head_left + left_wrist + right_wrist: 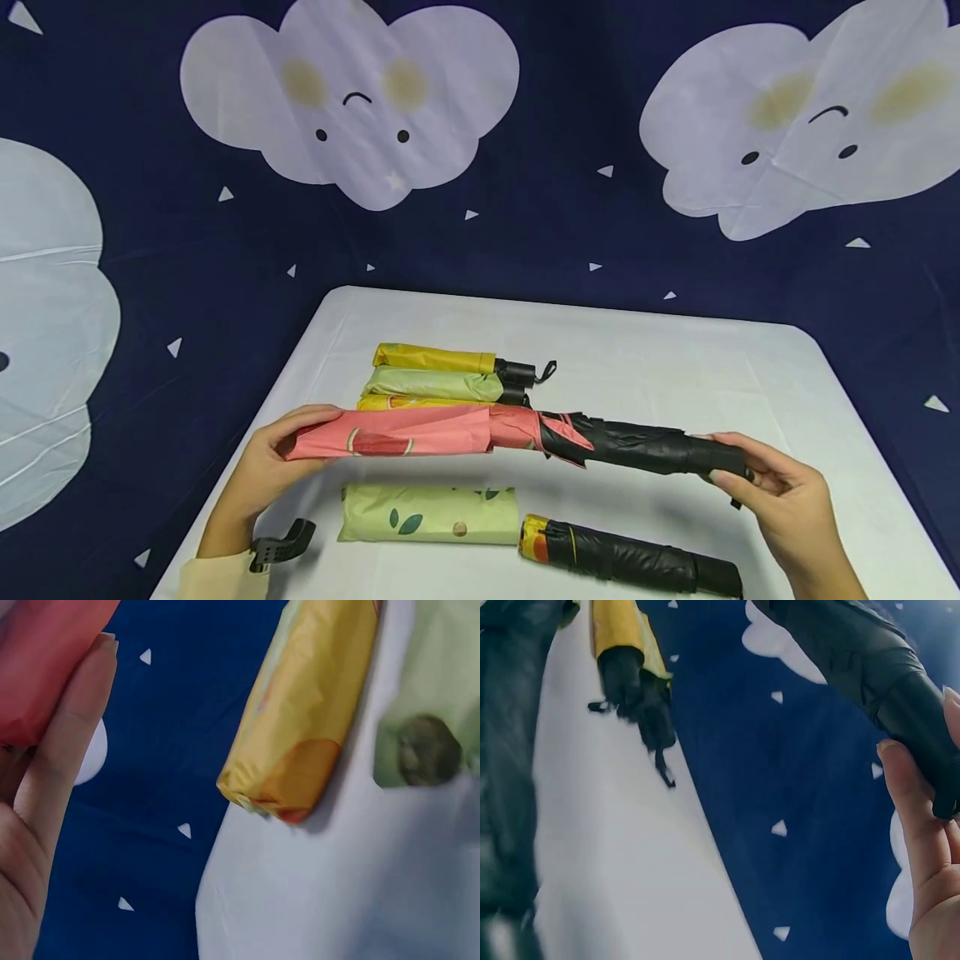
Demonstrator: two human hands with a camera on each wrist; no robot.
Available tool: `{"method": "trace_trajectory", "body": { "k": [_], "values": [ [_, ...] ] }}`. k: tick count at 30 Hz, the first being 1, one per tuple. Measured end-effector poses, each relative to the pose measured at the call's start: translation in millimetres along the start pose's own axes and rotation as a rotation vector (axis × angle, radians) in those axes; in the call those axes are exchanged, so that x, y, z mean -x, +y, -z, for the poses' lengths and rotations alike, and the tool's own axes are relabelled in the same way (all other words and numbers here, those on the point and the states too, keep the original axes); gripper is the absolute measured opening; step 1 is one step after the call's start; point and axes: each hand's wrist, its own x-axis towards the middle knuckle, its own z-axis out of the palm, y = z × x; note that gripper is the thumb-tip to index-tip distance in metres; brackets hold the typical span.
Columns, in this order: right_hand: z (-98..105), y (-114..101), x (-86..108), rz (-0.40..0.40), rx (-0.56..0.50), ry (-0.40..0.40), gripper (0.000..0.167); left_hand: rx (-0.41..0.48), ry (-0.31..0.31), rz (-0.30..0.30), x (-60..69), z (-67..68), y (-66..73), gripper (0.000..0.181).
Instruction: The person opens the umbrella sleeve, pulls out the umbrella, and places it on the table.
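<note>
A folded umbrella (637,446) with a black canopy is held up level above the table, partly inside a pink watermelon-print sleeve (442,429). My left hand (273,462) grips the sleeve's left end between thumb and fingers. At the other end, my right hand (798,496) pinches the black handle (919,724). Below lie a flat light-green sleeve with leaves (427,514) and another folded black umbrella (626,557) with a yellow-orange edge.
Behind the held umbrella, a yellow sleeved umbrella (435,357), a light-green one (431,384) and a yellow-orange one (307,712) lie side by side. The white table (637,358) meets a dark blue cloud-print backdrop (570,242).
</note>
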Motion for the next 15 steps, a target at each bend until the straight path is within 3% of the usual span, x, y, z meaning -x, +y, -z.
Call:
{"method": "trace_trajectory", "body": {
  "k": [3,9,15],
  "values": [
    [13,7,8.1,-0.024,-0.047,-0.005,0.044,-0.013,-0.008,0.06,3.6,3.7,-7.5,0.059],
    [38,28,28.4,-0.08,-0.131,-0.018,0.044,-0.076,-0.073,0.123,8.1,6.9,-31.5,0.056],
    [53,43,50.8,-0.308,0.089,0.074,0.038,-0.067,-0.137,0.179,11.8,-1.7,-50.5,0.055]
  ]
}}
